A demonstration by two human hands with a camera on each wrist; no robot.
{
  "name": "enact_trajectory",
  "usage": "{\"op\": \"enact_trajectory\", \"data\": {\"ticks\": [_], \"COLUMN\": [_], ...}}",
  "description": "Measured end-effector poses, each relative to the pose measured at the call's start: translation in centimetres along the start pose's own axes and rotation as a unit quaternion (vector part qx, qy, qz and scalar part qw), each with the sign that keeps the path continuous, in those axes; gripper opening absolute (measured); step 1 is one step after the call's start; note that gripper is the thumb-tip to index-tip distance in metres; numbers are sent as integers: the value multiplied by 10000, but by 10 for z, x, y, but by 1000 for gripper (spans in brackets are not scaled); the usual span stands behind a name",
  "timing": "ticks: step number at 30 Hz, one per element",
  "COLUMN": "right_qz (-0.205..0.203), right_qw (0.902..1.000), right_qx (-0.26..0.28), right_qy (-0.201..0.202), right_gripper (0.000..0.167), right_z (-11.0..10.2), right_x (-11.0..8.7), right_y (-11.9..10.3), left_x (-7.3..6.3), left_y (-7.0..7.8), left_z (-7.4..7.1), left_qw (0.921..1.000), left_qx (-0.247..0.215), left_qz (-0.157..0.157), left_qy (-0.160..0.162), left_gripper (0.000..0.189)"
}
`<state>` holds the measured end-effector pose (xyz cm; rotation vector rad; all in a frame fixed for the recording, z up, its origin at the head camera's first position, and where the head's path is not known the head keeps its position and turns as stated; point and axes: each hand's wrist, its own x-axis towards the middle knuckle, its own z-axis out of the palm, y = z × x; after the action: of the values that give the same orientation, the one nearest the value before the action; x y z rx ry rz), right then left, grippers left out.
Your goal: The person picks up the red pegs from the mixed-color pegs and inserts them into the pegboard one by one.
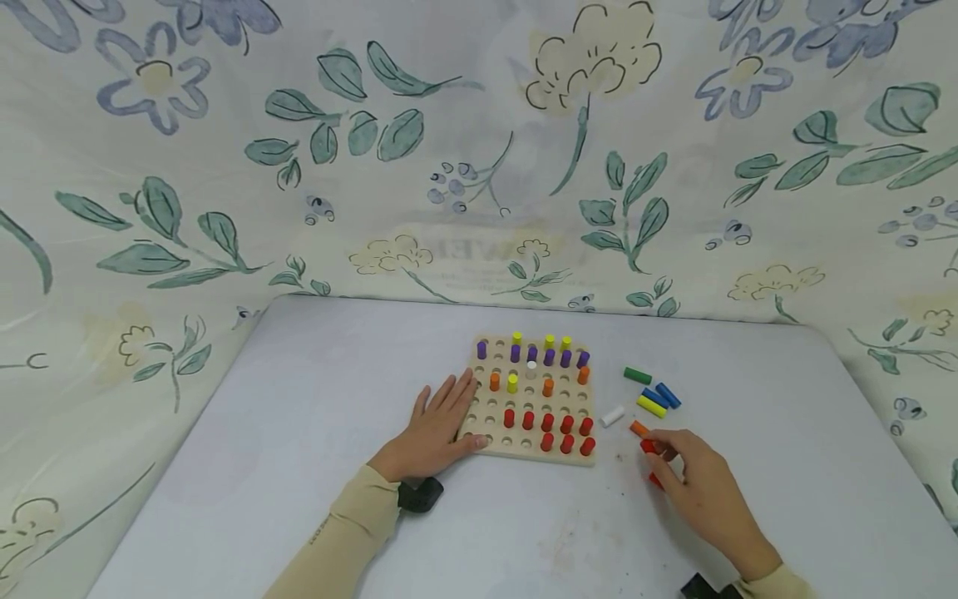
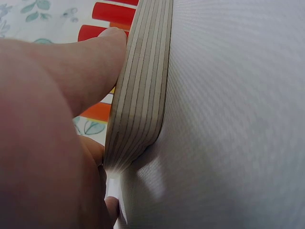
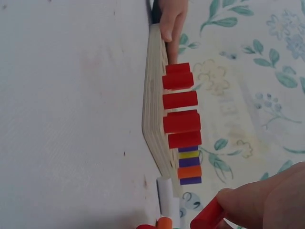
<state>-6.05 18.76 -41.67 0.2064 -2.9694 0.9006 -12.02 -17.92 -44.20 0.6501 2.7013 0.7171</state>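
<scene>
A wooden pegboard lies on the white table with several coloured pegs upright in its holes. My left hand rests along the board's left side, fingers straight, its thumb on the near left corner. In the left wrist view the thumb lies over the board's layered edge. My right hand, to the right of the board, pinches a red peg between thumb and fingers. Another red peg lies partly hidden under that hand. Just beyond the fingers lies an orange peg.
Loose on the table right of the board are a white peg, a green peg, a yellow peg and blue pegs. A flowered cloth hangs behind the table.
</scene>
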Motion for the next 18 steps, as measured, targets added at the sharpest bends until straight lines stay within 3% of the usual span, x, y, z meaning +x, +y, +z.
{"op": "enact_trajectory", "data": {"ticks": [18], "right_qz": [-99], "right_qw": [9999], "right_qx": [47], "right_qy": [20], "right_gripper": [29], "right_z": [3], "right_x": [7], "right_y": [-14], "left_x": [0], "left_y": [-2], "left_z": [2], "left_qw": [10000], "left_qx": [44], "left_qz": [19], "left_qy": [12], "left_gripper": [88]}}
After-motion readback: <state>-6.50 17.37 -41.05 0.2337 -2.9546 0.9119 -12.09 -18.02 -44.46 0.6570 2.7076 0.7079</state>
